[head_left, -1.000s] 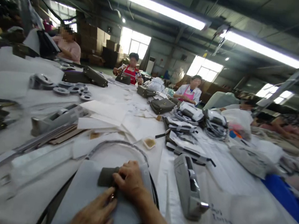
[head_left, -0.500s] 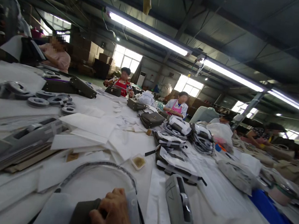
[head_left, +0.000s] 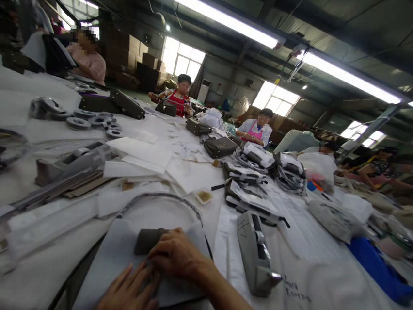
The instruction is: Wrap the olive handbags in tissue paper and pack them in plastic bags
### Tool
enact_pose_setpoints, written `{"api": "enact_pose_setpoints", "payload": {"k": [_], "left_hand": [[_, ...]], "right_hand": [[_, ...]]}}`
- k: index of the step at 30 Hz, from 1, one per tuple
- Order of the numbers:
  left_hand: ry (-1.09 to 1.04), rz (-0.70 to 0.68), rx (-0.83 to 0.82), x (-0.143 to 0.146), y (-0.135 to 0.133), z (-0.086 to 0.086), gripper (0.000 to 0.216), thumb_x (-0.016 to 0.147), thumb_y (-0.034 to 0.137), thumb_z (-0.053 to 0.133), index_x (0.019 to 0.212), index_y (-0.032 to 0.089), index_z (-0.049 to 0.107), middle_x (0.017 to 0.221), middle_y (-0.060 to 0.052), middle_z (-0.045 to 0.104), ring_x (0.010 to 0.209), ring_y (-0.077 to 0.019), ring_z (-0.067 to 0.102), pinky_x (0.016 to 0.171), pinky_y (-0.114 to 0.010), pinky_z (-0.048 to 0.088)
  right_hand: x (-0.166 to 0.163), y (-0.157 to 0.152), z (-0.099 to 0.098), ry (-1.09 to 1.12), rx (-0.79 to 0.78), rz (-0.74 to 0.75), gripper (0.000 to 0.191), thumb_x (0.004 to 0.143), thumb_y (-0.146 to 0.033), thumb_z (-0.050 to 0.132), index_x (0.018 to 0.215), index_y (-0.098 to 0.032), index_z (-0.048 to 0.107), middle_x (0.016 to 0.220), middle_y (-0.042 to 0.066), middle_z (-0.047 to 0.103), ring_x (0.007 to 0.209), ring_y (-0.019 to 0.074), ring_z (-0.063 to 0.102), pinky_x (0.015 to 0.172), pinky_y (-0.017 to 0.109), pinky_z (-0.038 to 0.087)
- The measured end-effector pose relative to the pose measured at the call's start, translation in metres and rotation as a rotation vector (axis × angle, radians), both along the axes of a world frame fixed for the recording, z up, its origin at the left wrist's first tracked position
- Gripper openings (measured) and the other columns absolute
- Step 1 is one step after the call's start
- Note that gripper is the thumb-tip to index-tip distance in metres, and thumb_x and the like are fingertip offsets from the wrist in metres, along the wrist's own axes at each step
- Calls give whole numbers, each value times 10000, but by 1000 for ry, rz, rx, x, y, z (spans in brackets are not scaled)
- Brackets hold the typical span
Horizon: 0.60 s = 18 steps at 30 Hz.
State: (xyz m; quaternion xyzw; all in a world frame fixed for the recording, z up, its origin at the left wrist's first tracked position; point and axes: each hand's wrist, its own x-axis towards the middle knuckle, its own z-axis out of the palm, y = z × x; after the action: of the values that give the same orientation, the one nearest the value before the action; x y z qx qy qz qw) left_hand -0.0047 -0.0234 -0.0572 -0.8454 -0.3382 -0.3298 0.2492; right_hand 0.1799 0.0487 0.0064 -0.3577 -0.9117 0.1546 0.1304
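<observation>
My right hand (head_left: 177,255) rests curled on a small dark grey leather piece (head_left: 146,240) that pokes out from a light grey wrapped item (head_left: 116,258) on the table. The fingertips press down at the piece's edge, so the hand is closed on it. My left hand (head_left: 127,296) lies flat on the grey wrapping just below, fingers stretched out and together. A dark strap (head_left: 158,198) arcs over the white paper beyond both hands.
A grey tape dispenser (head_left: 255,255) stands just right of my hands, another (head_left: 72,161) at the left. Tape rolls (head_left: 85,121), white paper sheets (head_left: 144,156), wrapped bags (head_left: 251,179) and dark handbags (head_left: 222,147) cover the long table. Several people sit along the far side.
The view tipped upward half a second ago and came back down. My left hand is in view again, now flat on the wrapping. My right hand stays on the dark piece.
</observation>
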Motion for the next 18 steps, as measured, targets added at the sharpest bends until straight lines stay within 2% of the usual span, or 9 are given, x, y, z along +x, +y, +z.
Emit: {"api": "enact_pose_setpoints", "payload": {"k": [4,8,13,18], "left_hand": [[-90,42,-298,12,-22,25,302,1000,267,408,1149,219,665,1132,-65,699,972,-203,656,941,-382,494],[-67,32,-518,17,-29,35,209,943,270,557,1100,175,656,1062,-87,691,974,-220,650,972,-416,505],[-50,41,-554,17,-31,38,276,915,274,619,1166,158,618,1132,-103,672,1031,-230,643,1001,-419,501],[-42,61,-562,18,-33,39,288,904,275,640,1167,160,614,1118,-102,675,1026,-240,648,982,-425,516]], "right_hand": [[8,-12,15,-29,-93,113,206,896,-244,639,1076,-239,740,1046,26,718,969,166,648,901,291,448],[16,-14,13,78,-203,155,213,921,-242,610,1078,-205,749,1025,59,692,915,160,646,858,273,488],[23,-14,12,131,-319,150,216,905,-215,624,1081,-227,748,1027,39,672,925,153,649,878,269,497],[22,-14,11,95,-297,142,217,909,-214,609,1074,-232,749,1003,38,665,890,155,647,842,274,503]]}}
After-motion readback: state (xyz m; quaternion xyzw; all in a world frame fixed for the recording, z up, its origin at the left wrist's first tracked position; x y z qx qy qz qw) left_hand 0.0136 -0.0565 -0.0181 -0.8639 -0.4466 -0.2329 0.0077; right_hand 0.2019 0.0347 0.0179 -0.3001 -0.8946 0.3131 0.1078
